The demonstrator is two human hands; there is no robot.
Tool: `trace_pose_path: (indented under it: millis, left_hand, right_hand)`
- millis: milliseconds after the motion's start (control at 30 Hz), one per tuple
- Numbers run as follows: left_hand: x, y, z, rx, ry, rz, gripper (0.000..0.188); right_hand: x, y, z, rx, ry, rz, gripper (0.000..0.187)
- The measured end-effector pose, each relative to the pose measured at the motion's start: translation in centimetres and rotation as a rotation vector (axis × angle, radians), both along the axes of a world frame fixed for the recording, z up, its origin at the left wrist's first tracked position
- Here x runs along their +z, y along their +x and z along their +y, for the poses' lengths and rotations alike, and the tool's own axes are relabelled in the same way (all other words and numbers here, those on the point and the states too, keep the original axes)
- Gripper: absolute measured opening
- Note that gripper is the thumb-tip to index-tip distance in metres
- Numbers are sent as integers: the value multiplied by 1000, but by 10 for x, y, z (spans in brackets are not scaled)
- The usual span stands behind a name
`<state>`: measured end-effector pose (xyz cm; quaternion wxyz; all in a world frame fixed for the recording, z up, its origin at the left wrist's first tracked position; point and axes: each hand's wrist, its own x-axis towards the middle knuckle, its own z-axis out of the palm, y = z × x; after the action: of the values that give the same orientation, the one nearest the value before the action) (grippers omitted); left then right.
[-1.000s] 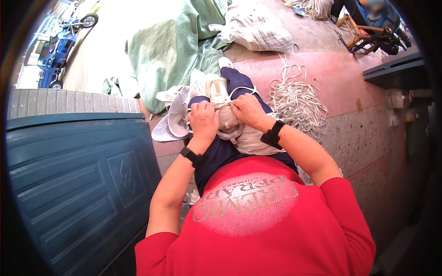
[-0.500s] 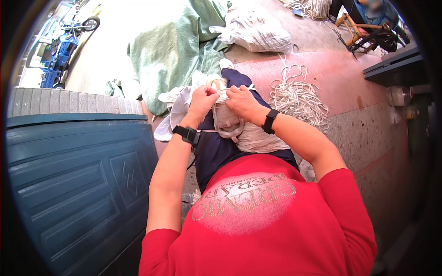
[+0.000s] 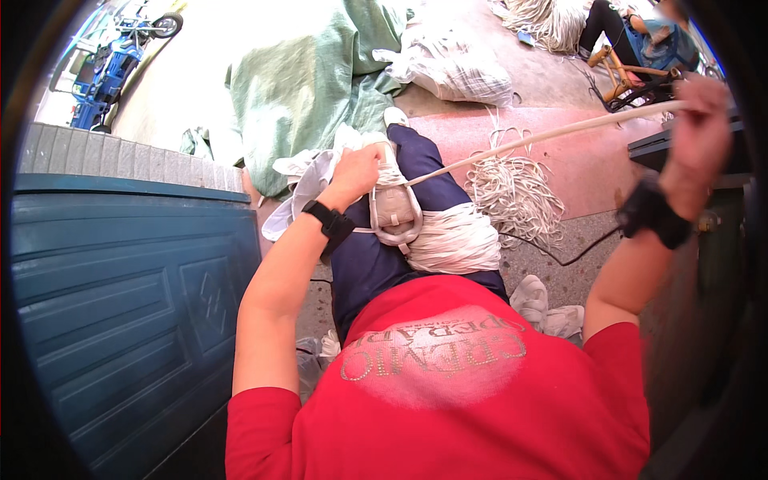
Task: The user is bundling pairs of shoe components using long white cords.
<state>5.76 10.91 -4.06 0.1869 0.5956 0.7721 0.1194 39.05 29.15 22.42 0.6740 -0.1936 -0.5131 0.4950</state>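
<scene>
On my lap lies a beige block-like piece point(image 3: 394, 206) with a rounded pale rim and white strands across its far end. My left hand point(image 3: 356, 170) is closed on the far left side of this piece; its fingertips are partly hidden. Up at the far right, my right hand point(image 3: 698, 120), blurred, is closed on a white cord point(image 3: 544, 138) that runs taut from the piece. A bundle of white cords point(image 3: 456, 240) lies over my right thigh. White cloth point(image 3: 308, 188) bunches beside my left hand.
A tangled heap of white cord point(image 3: 516, 192) lies on the floor to the right. Farther off are a green tarp point(image 3: 296, 96) and a white sack point(image 3: 456, 68). A blue panelled door point(image 3: 136, 296) stands left. At the far right, another person point(image 3: 660, 44) sits near a wooden frame point(image 3: 616, 76).
My right hand has swung from the piece on my lap far out to the right, drawing the white cord out straight. My left hand stays at the piece.
</scene>
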Motion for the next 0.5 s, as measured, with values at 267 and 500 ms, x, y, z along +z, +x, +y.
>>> trace_pose_path:
  millis: [267,500]
  left_hand:
    - [-31,-24,-37,-60,-6,16,27]
    - [9,-30,-41,320,-164,-808,27]
  right_hand:
    - [-261,-144,-95,756,-319,-971,25]
    - [-287,-194,-168,362,237,-1495,14]
